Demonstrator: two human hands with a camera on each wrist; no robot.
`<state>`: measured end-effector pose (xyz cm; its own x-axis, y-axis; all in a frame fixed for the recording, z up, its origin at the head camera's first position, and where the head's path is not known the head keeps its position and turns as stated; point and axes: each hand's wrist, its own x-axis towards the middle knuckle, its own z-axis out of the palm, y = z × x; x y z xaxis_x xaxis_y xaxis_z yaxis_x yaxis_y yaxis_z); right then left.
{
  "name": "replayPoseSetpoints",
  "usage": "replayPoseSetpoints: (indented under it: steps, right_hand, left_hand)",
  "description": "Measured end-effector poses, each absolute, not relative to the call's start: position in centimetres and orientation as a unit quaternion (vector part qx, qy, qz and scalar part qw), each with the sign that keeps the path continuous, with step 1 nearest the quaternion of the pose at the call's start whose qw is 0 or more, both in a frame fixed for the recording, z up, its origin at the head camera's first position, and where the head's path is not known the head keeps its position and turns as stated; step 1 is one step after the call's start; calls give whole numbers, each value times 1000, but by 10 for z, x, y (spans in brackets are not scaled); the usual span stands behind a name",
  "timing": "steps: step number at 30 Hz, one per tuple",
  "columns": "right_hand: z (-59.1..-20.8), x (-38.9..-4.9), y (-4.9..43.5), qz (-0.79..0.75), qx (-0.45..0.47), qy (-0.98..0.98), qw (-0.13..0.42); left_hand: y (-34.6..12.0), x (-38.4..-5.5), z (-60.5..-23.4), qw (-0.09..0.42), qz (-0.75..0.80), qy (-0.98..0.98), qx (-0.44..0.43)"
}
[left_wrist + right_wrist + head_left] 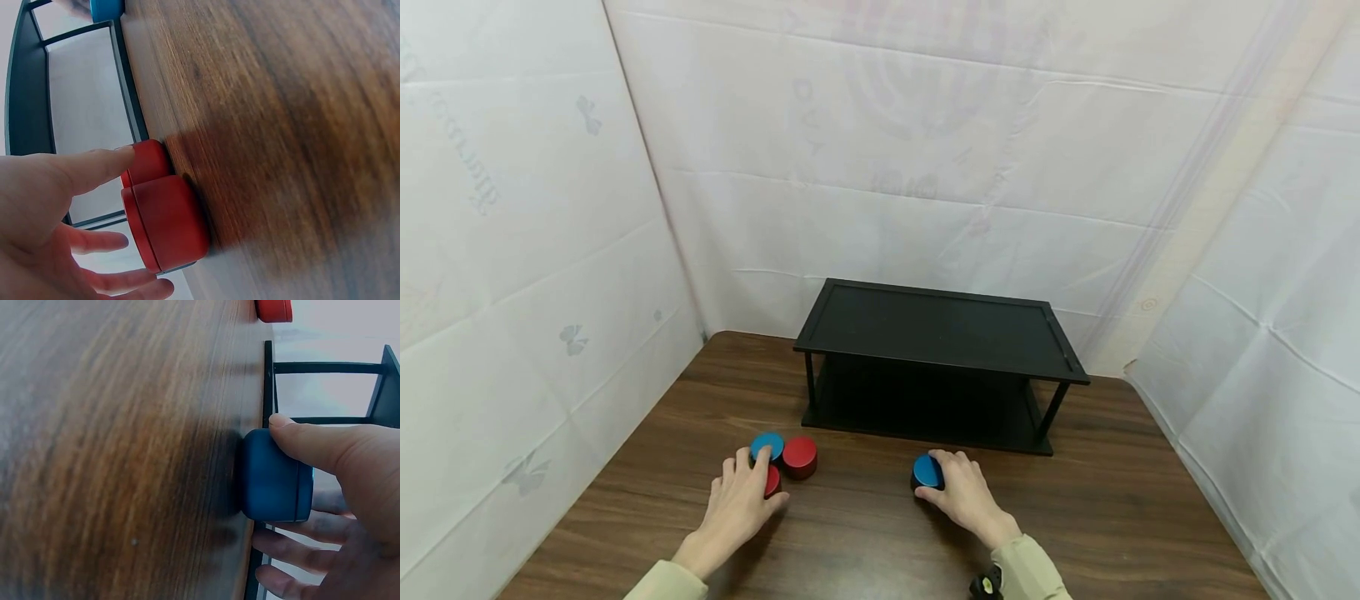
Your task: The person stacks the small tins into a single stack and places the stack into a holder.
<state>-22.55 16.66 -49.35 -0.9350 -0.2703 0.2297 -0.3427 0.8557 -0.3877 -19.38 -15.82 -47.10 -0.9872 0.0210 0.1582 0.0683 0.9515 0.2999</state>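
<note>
At the left of the head view my left hand [734, 504] is spread over a red round tin [772, 481], partly hiding it. In the left wrist view the thumb [94, 170] is stretched out, with a gap between it and the nearer red tin [167, 225]. A second red tin [800, 457] and a blue tin [767, 447] stand close beside that one. On the right, my right hand [964, 493] grips another blue tin [927, 472], thumb on one side and fingers on the other. That tin is at the tabletop, upright, its bright blue lid facing up.
A black two-level rack [940, 329] stands at the back of the wooden table [850, 533], behind both hands. White cloth walls [925, 167] enclose the table at the back and sides. A dark band with a small device [987, 582] is at the right wrist.
</note>
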Motion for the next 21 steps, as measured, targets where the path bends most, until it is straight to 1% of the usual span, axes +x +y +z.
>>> replayPoseSetpoints:
  steps: [10,21]
  right_hand:
    - [-494,-226,167,220,158,-960,71]
    - [-494,-224,166,224,155,-959,75]
  left_hand:
    - [-160,-193,-472,65,-145,-987,-19]
    - [-162,-190,-474,63,-145,-987,-15]
